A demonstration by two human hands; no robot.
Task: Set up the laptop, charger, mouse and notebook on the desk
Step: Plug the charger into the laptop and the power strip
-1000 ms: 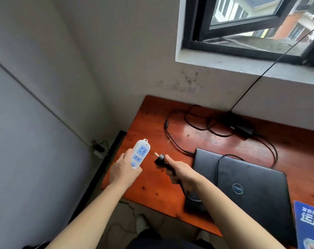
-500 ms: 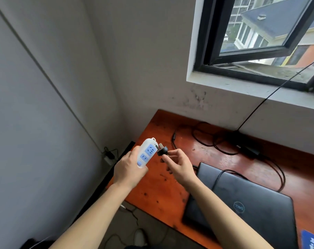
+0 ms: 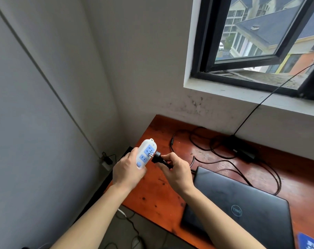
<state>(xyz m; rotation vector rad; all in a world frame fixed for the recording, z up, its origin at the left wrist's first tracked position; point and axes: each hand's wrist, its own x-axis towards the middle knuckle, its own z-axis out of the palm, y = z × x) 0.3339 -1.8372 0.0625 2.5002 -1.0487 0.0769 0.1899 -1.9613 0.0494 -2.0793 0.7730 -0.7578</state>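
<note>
My left hand (image 3: 127, 170) grips a white power strip (image 3: 145, 154) with blue sockets, held upright above the desk's left corner. My right hand (image 3: 176, 169) pinches the charger's black plug (image 3: 156, 156), whose metal prongs touch the strip's upper socket. The charger brick (image 3: 245, 153) and its tangled black cable (image 3: 215, 159) lie on the red-brown desk (image 3: 163, 191) near the wall. A closed black laptop (image 3: 242, 207) lies at the lower right. A blue notebook (image 3: 312, 242) shows only its corner at the bottom right edge.
A wall socket with a plugged adapter (image 3: 106, 161) sits low on the left wall. A thin black wire (image 3: 271, 94) runs from the window sill down to the desk. Cables lie on the floor (image 3: 127, 227) under the desk edge.
Both hands rose and came together. The plug, held apart from the strip a second ago, now has its prongs at the upper socket. The view tilted upward.
</note>
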